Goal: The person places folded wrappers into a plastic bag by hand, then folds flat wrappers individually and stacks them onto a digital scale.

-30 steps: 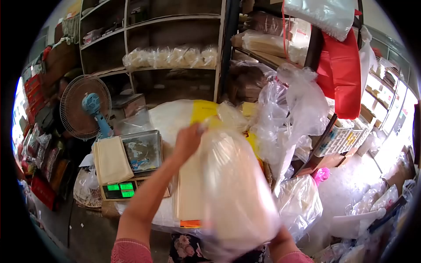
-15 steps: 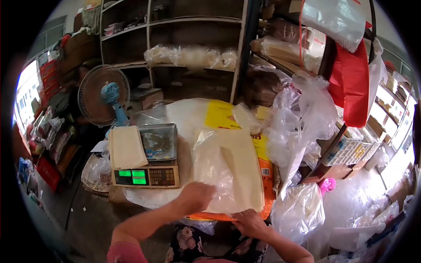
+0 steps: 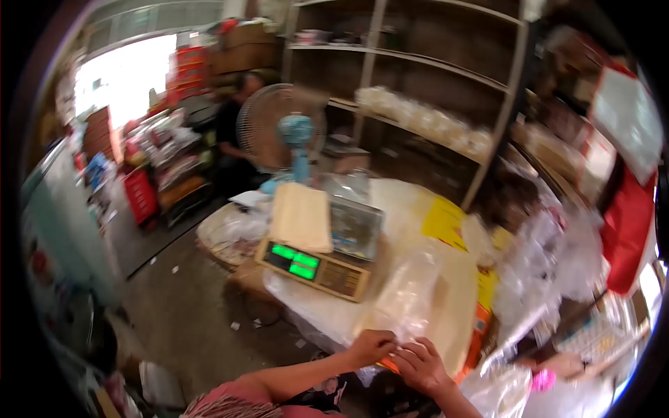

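Near the table's front edge, my left hand (image 3: 373, 347) is closed at the lower end of a clear plastic bag (image 3: 410, 292). My right hand (image 3: 421, 364) meets it there, its fingers bent against the same end of the bag. The bag lies over a pale cream sheet stack (image 3: 456, 306). To the left is a scale (image 3: 345, 276) with green lit digits and a metal pan. A stack of cream sheets (image 3: 301, 217) rests across the scale's left side.
A blue fan (image 3: 296, 131) stands behind the scale, with a person in dark clothes (image 3: 232, 132) beyond it. Shelves (image 3: 435, 59) line the back. Plastic bags (image 3: 536, 244) and red material (image 3: 627, 230) hang at the right.
The view has swung left and tilted, so the table appears further right. My left hand has come down from the middle of the bag to its lower end, beside my right hand.
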`<state>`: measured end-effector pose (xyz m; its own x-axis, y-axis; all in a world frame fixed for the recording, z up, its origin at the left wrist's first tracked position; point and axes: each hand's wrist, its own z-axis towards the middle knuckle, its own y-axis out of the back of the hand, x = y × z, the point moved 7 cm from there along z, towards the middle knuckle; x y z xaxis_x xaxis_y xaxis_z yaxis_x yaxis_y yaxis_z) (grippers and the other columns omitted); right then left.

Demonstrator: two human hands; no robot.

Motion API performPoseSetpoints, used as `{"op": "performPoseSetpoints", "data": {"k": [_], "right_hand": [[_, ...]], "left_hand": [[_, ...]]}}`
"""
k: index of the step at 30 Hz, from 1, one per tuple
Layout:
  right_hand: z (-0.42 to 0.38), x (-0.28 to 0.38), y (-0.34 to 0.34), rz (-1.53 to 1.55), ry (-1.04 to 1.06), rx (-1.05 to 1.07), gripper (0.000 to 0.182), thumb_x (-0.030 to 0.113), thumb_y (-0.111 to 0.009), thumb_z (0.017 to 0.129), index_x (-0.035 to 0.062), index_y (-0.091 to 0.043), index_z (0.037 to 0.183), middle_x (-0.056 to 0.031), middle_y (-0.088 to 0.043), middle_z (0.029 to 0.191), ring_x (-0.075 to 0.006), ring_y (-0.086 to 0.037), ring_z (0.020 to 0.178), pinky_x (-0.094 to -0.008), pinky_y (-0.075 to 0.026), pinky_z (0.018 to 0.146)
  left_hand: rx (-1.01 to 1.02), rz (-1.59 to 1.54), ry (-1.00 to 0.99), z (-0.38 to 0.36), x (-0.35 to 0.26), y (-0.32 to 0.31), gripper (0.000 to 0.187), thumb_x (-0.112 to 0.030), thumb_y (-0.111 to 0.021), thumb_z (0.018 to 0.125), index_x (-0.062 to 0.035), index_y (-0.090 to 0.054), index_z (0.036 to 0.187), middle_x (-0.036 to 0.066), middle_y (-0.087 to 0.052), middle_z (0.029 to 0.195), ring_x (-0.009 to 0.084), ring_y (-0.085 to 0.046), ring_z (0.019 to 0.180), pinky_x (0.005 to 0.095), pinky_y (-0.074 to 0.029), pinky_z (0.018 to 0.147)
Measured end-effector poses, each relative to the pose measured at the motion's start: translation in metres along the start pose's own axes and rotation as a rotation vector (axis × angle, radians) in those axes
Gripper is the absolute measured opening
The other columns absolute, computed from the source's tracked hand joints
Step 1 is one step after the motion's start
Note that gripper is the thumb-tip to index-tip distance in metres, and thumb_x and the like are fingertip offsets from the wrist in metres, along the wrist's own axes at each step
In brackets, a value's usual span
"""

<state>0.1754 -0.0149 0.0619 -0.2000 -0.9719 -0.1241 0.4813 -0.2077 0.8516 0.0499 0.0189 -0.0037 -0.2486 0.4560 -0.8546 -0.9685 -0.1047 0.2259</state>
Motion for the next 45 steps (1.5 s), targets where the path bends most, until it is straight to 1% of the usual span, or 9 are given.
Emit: {"op": "performPoseSetpoints", "data": {"k": [7,12,15,19,24,31,33,38,45], "right_hand": [[0.023,0.014,0.011,0.024,0.081,-0.038,0.023,0.008,-0.067,0.070,0.0056,-0.057,0.091,-0.0089,-0.058,0.096,-0.0276,-0.056,0.099,-0.0474,-0.045,0.088],[0.030,0.009,0.002,0.057,0.065,-0.053,0.022,0.005,-0.064,0.071,0.0090,-0.061,0.093,-0.0039,-0.061,0.095,-0.0248,-0.058,0.095,-0.0429,-0.046,0.086],[0.020,-0.023,-0.036,0.313,-0.158,0.064,0.013,0.005,-0.062,0.076,0.0085,-0.061,0.089,-0.0059,-0.065,0.089,-0.0251,-0.062,0.085,-0.0385,-0.049,0.076],[-0.004,-0.057,-0.063,0.207,-0.420,0.045,0.009,0.005,-0.060,0.081,0.0051,-0.061,0.090,-0.0131,-0.065,0.077,-0.0284,-0.063,0.067,-0.0372,-0.050,0.061],[-0.020,-0.087,-0.093,0.370,-0.666,0.032,0.012,0.008,-0.061,0.082,0.0037,-0.064,0.093,-0.0124,-0.065,0.072,-0.0216,-0.065,0.063,-0.0309,-0.051,0.058],[-0.035,-0.070,-0.041,0.426,-0.787,-0.184,0.010,0.006,-0.067,0.078,0.0031,-0.066,0.088,-0.0102,-0.066,0.074,-0.0200,-0.065,0.064,-0.0295,-0.051,0.059],[-0.043,-0.054,-0.058,0.484,-0.916,0.124,0.019,0.018,-0.070,0.079,-0.0006,-0.064,0.080,-0.0139,-0.066,0.073,-0.0219,-0.066,0.065,-0.0306,-0.051,0.060],[-0.059,-0.043,-0.087,0.409,-0.898,0.118,0.031,0.028,-0.074,0.076,0.0010,-0.064,0.089,-0.0163,-0.066,0.076,-0.0271,-0.066,0.067,-0.0342,-0.052,0.061],[-0.061,-0.034,-0.103,0.537,-0.939,0.337,0.041,0.038,-0.075,0.073,0.0028,-0.057,0.083,-0.0162,-0.063,0.072,-0.0353,-0.063,0.069,-0.0413,-0.049,0.061]], "left_hand": [[-0.073,-0.476,0.119,-0.006,0.014,0.008,0.013,-0.007,-0.058,0.077,0.0047,-0.058,0.083,0.007,-0.057,0.077,0.0181,-0.055,0.071,0.0265,-0.044,0.067],[0.186,-0.678,0.327,-0.022,0.068,-0.040,0.019,-0.008,-0.050,0.082,-0.0011,-0.062,0.095,-0.001,-0.057,0.087,0.0073,-0.050,0.084,0.0246,-0.041,0.075],[0.135,-0.560,-0.045,-0.035,0.094,-0.060,0.020,-0.007,-0.048,0.083,0.0001,-0.061,0.096,-0.002,-0.058,0.083,0.0078,-0.051,0.078,0.0249,-0.042,0.070],[0.168,-0.243,0.418,-0.034,0.087,-0.039,0.025,-0.008,-0.053,0.084,-0.0006,-0.058,0.108,0.008,-0.063,0.100,0.0189,-0.057,0.096,0.0328,-0.044,0.085],[-0.142,0.622,-0.406,-0.032,0.014,-0.023,0.026,-0.011,-0.066,0.070,-0.0112,-0.060,0.095,0.004,-0.058,0.073,0.0227,-0.056,0.084,0.0411,-0.044,0.082],[0.194,0.438,0.247,-0.021,0.090,-0.031,0.013,-0.017,-0.055,0.076,-0.0147,-0.067,0.073,0.005,-0.065,0.074,0.0247,-0.061,0.077,0.0375,-0.046,0.079],[0.313,0.359,0.412,-0.024,0.107,-0.036,0.018,-0.020,-0.052,0.077,-0.0164,-0.069,0.071,0.007,-0.067,0.076,0.0257,-0.064,0.074,0.0377,-0.049,0.074],[0.237,0.249,0.405,-0.018,0.089,-0.029,0.021,-0.019,-0.050,0.074,-0.0112,-0.070,0.070,0.009,-0.066,0.070,0.0269,-0.064,0.067,0.0359,-0.050,0.064],[0.585,-0.253,0.571,-0.021,0.091,-0.047,0.018,-0.005,-0.050,0.072,-0.0012,-0.067,0.071,0.006,-0.064,0.065,0.0132,-0.060,0.059,0.0258,-0.047,0.058]]}}
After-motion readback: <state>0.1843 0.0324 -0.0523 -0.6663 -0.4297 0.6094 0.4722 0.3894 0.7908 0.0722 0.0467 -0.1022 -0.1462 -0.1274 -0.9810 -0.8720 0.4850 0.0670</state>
